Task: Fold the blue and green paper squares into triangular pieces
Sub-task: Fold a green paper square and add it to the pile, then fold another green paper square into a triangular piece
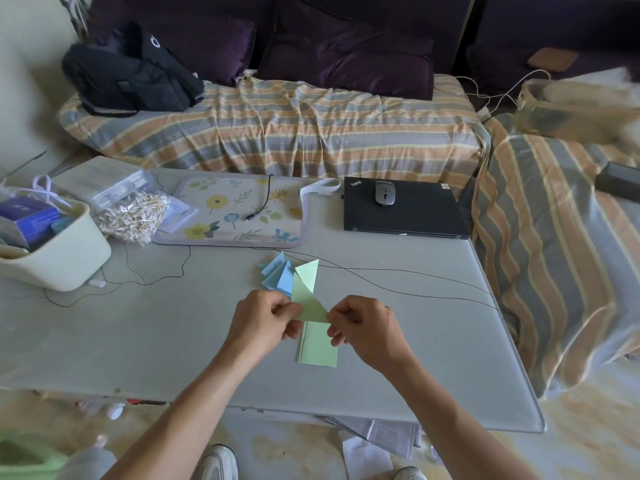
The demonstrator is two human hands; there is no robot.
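Right now I have my left hand [265, 320] and right hand [360, 323] pinching a green paper piece [308, 306] mid-fold; next, I judge, comes pressing its crease flat.

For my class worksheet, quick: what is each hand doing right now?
Left hand: pinches the green paper.
Right hand: pinches the same green paper.

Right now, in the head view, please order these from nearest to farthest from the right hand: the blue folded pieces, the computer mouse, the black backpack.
Measured from the right hand:
1. Blue folded pieces, just beyond the hands, slightly to the left.
2. Computer mouse, on the closed laptop at the table's far edge.
3. Black backpack, far left on the striped sofa.
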